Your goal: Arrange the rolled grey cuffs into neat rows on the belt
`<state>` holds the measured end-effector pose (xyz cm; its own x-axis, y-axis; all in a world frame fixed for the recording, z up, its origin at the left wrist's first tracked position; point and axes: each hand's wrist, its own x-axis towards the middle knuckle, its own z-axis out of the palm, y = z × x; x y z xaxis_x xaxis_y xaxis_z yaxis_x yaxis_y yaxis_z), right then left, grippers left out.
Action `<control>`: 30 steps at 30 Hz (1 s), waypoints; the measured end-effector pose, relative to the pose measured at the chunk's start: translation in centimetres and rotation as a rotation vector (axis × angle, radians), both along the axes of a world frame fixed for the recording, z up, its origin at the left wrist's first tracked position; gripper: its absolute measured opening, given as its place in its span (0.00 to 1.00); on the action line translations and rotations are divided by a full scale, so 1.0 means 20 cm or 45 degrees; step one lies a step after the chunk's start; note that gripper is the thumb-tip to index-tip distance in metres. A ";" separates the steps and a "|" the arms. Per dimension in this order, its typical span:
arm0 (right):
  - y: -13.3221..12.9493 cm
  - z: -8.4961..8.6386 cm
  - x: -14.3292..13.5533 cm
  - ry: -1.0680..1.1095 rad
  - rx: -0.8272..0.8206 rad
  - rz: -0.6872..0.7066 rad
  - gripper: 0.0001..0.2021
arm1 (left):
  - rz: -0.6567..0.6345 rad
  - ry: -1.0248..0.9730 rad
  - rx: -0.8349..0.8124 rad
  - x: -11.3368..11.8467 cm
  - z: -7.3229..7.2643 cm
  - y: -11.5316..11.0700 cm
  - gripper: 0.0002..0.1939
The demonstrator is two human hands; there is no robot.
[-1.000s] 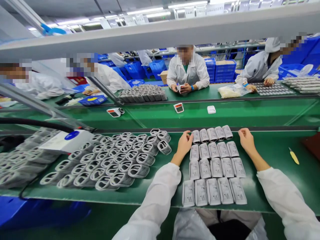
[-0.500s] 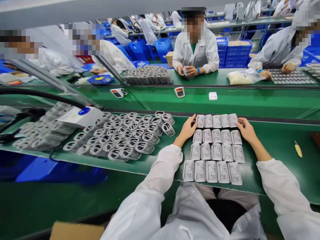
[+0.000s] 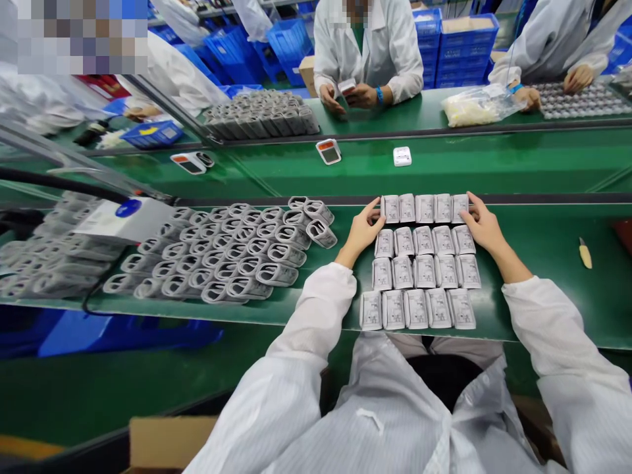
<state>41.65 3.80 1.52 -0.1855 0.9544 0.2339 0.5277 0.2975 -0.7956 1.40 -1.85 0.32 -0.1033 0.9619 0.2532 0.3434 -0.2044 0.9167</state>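
Several grey rolled cuffs (image 3: 423, 272) with printed faces lie in rows before me. At the far row's left end, my left hand (image 3: 364, 229) is closed about the outer side of the end cuff (image 3: 390, 209). The thumb and fingertips touch its edge. My right hand (image 3: 482, 225) grips the cuff at the opposite end (image 3: 459, 209), thumb on its near face and index finger along its outer side. The row sits between both hands, flat on the green bench (image 3: 538, 263). To the left, many more rolled cuffs (image 3: 237, 253) show their hollow ends.
A white box (image 3: 121, 222) rests among the cuffs at left. A small pale-handled blade (image 3: 585, 253) lies at right. Beyond the bench edge, white devices (image 3: 328, 152) lie on a green strip. Across it, a co-worker (image 3: 368, 52) handles a white device; another's hands are over a tray.
My view has tilted down, so the bench appears higher. Both hands remain at the far row's ends, with my right thumb further over its cuff. The co-worker opposite has moved one hand off the device.
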 end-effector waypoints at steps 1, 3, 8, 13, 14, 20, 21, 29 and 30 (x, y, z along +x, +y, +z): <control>0.00 0.00 0.00 -0.008 0.008 0.005 0.44 | 0.001 -0.021 0.011 0.00 0.00 0.00 0.39; 0.00 0.00 0.01 -0.015 0.015 0.013 0.44 | 0.010 -0.057 0.028 0.00 0.00 0.00 0.40; 0.01 -0.01 0.01 0.024 0.011 0.027 0.44 | 0.027 -0.067 0.070 0.00 0.01 -0.03 0.38; 0.02 -0.04 0.01 0.074 0.052 0.021 0.45 | 0.044 -0.017 0.134 0.00 0.03 -0.05 0.39; 0.03 -0.05 0.01 0.074 0.064 0.021 0.44 | 0.055 -0.016 0.138 0.00 0.03 -0.05 0.39; 0.04 -0.07 0.02 0.056 0.103 0.030 0.44 | 0.056 -0.014 0.141 0.00 0.02 -0.05 0.39; 0.04 -0.07 0.02 0.055 0.102 0.033 0.44 | 0.052 -0.015 0.143 0.00 0.02 -0.05 0.39; 0.03 -0.06 0.03 0.040 0.074 0.054 0.40 | 0.028 -0.024 0.141 -0.01 0.01 -0.04 0.37; 0.03 -0.05 0.03 0.039 0.066 0.058 0.40 | 0.017 -0.031 0.128 -0.01 0.00 -0.03 0.37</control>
<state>42.18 4.43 0.48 -0.2203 0.9317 0.2887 0.4885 0.3616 -0.7941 1.11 -2.54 0.39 -0.1235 0.9302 0.3457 0.3246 -0.2913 0.8999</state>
